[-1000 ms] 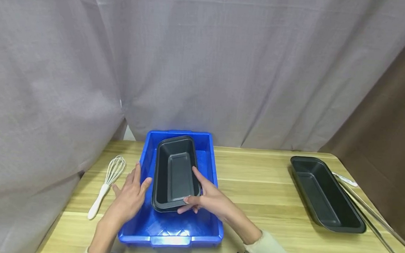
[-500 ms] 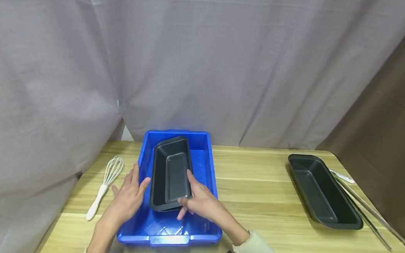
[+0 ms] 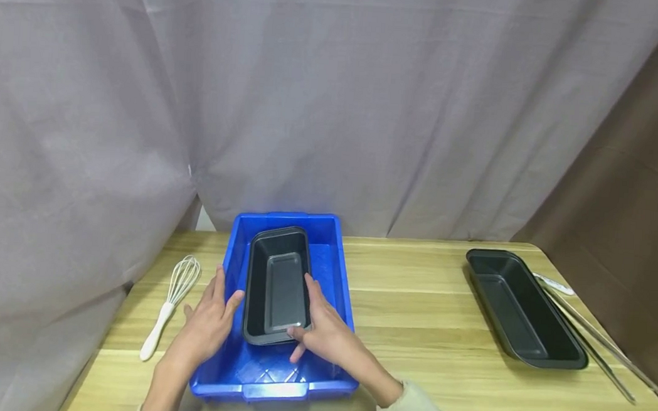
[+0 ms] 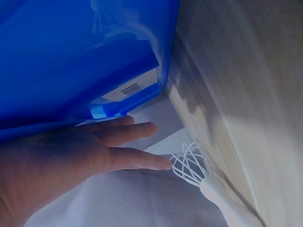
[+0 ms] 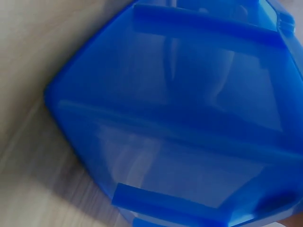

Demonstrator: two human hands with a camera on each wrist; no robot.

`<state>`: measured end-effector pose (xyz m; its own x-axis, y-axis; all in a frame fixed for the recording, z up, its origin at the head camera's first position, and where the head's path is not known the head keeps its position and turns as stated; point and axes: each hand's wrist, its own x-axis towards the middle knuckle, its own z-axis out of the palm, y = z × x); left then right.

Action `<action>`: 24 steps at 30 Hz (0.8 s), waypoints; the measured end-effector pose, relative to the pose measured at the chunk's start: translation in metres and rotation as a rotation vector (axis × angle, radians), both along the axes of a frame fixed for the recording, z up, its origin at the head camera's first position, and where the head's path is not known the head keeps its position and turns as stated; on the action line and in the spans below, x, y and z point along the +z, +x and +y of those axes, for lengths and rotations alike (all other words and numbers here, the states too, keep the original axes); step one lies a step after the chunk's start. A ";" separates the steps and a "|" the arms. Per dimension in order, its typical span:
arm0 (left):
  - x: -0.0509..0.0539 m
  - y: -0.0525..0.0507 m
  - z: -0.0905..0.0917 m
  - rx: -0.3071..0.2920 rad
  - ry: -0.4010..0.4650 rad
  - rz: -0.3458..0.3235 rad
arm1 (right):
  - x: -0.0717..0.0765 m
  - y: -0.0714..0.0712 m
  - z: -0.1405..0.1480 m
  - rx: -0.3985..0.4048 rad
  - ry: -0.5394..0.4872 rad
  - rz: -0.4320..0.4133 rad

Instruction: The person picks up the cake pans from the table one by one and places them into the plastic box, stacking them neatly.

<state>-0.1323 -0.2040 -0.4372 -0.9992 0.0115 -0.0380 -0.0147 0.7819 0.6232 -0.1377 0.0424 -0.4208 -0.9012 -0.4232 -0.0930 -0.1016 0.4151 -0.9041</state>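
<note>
In the head view, a black loaf pan [image 3: 285,291] lies lengthwise inside a blue plastic bin [image 3: 284,390], toward its left side. My right hand [image 3: 327,331] rests at the pan's near right corner, its index finger straight along the right side and its thumb over the near rim; another finger points down into the bin, apart from the rim. The left hand [image 3: 201,328] is at the bin's left wall with fingers spread; in the left wrist view they extend beside the blue wall. The right wrist view shows the bin's outside [image 5: 180,123] and hides the hand's fingers.
A white whisk [image 3: 170,309] lies left of the bin, near the left hand. At the right of the wooden table [image 3: 406,336] stands a second loaf pan [image 3: 526,312], with long metal utensils [image 3: 603,342] beside it. Grey curtains [image 3: 369,107] hang behind.
The loaf pan in the bin has shifted slightly left and settled flatter. My right hand has moved left with it, and its thumb and lower finger stand farther apart. My left hand has hardly moved.
</note>
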 end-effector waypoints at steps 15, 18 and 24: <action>0.001 0.001 0.001 0.007 -0.006 0.009 | 0.001 0.003 -0.002 0.011 0.192 -0.007; 0.001 0.000 0.001 0.009 -0.004 0.009 | 0.002 0.002 -0.002 0.019 0.234 0.004; 0.001 0.001 0.001 0.008 -0.007 0.004 | 0.018 0.007 0.008 0.069 0.301 0.088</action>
<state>-0.1317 -0.2033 -0.4366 -0.9994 0.0029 -0.0339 -0.0187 0.7859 0.6181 -0.1308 0.0507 -0.4029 -0.8817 -0.4485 -0.1467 -0.2106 0.6521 -0.7283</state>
